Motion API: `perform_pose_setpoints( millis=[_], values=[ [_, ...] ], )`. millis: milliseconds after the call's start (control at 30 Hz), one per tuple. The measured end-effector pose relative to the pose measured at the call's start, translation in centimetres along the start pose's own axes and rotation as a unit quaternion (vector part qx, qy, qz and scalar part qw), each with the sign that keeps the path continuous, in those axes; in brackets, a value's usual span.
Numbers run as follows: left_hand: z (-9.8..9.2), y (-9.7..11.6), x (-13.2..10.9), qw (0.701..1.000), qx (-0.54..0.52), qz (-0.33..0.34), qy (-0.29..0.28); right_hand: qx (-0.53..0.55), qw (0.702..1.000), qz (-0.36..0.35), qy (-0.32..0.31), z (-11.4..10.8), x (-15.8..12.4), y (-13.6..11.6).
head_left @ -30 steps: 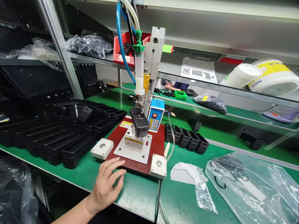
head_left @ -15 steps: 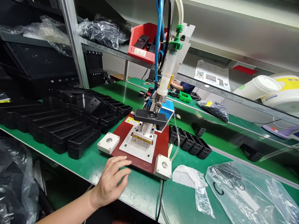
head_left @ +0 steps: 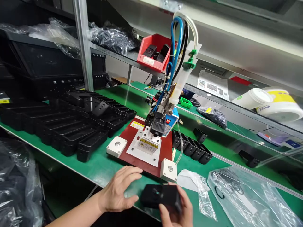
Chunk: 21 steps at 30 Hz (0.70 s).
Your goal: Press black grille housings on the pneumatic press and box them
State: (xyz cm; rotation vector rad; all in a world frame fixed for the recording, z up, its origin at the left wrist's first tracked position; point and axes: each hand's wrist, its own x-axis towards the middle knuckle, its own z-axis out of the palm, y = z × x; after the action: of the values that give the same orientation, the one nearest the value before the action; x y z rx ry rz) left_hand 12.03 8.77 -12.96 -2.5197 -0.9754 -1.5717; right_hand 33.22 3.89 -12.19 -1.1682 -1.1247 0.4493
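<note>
My right hand (head_left: 178, 206) grips a black rectangular housing (head_left: 157, 196) low over the table's front edge. To its left, my left hand (head_left: 121, 190) is empty, fingers apart and thumb pointing toward the housing without touching it. Behind both hands stands a dispensing machine on a red base (head_left: 132, 154), with a white button box (head_left: 116, 146) on the left and another (head_left: 169, 169) on the right. A black ribbed part (head_left: 158, 124) sits on the machine's fixture, below the upright syringe (head_left: 181, 85).
Rows of black housings (head_left: 71, 135) cover the left of the green table (head_left: 94, 170); several more (head_left: 191, 148) stand right of the machine. A plastic bag (head_left: 255, 195) and white cloth (head_left: 189, 179) lie at the right. A red bin (head_left: 151, 64) rests on the shelf.
My right hand has come into view holding a black housing. My left hand has moved right and slightly down. The black ribbed part on the machine has turned from crosswise to end-on.
</note>
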Motion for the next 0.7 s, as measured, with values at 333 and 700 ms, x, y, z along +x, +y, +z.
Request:
perform_pose_setpoints(
  millis=[333,700],
  values=[
    [0.5,-0.1,0.1,0.994,-0.051,-0.075,-0.056,0.075,0.993,0.078,-0.052,7.2,-0.7,2.5],
    [0.7,0.1,0.0,0.993,-0.035,-0.099,-0.054,0.071,0.991,0.104,-0.04,7.4,-0.7,1.8]
  ],
)
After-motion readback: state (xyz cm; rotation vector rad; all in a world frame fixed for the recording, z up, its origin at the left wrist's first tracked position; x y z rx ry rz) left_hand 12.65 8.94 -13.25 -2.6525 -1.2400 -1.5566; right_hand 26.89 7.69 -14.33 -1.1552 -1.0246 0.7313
